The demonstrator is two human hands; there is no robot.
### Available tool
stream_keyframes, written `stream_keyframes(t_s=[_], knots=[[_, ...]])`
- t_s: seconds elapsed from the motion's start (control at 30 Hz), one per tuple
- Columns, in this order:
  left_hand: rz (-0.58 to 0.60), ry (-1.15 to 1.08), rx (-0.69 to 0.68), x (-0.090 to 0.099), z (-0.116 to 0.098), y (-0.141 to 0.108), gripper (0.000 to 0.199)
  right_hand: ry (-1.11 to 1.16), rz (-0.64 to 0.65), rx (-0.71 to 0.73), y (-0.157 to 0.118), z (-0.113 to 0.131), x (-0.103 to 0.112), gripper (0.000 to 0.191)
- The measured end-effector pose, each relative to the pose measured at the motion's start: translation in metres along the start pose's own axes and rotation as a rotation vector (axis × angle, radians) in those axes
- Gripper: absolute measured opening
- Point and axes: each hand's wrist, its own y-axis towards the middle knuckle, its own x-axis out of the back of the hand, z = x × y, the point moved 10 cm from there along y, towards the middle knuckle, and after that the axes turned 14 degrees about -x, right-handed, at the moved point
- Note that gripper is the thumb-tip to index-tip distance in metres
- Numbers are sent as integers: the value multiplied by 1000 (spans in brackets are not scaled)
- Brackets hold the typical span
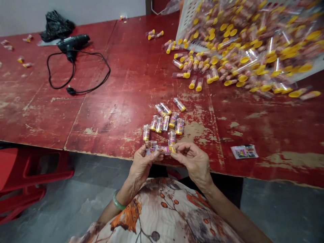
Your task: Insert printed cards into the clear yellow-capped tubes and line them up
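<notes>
Between my two hands, at the table's front edge, a small clear tube (163, 149) with a printed label sleeve lies sideways. My left hand (143, 162) pinches its left end and also has a printed sleeve (151, 145) between its fingers. The yellow-capped right end sits between the thumb and fingers of my right hand (193, 162). Just beyond my fingers, several labelled tubes (165, 123) with yellow caps lie loosely grouped on the red table (121, 114). A small stack of printed sleeves (244, 152) rests to the right of my right hand.
A white basket (186, 22) at the back right spills many unlabelled yellow-capped tubes (194, 64) onto the table. At the back left lie a heat gun (72, 44) with a looped cord and a black plastic bag (57, 25). Red stools (32, 172) stand at lower left.
</notes>
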Motion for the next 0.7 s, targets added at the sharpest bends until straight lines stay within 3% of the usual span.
stream_keyframes(t_s=[0.1,0.17,0.27,0.4,0.47,0.57,0.63,0.7], knots=[[-7,41,-11,3,1,3,25,-137,68,-10,-5,1,-10,33],[2,82,-13,4,1,5,24,-291,105,81,-11,9,-19,26],[-81,136,-76,16,-9,9,26,-457,-32,298,-17,22,-21,12],[-227,92,-167,35,-26,8,27,-788,-272,588,-25,29,-41,20],[-217,52,-145,37,-26,8,26,-986,-296,611,-21,24,-59,21],[-174,35,-76,33,-20,8,26,-1154,-211,571,-11,22,-72,20],[-148,46,-59,29,-17,8,26,-1174,-163,603,-1,39,-65,17],[-133,92,-91,26,-17,8,25,-1168,-203,657,23,70,-41,19]])
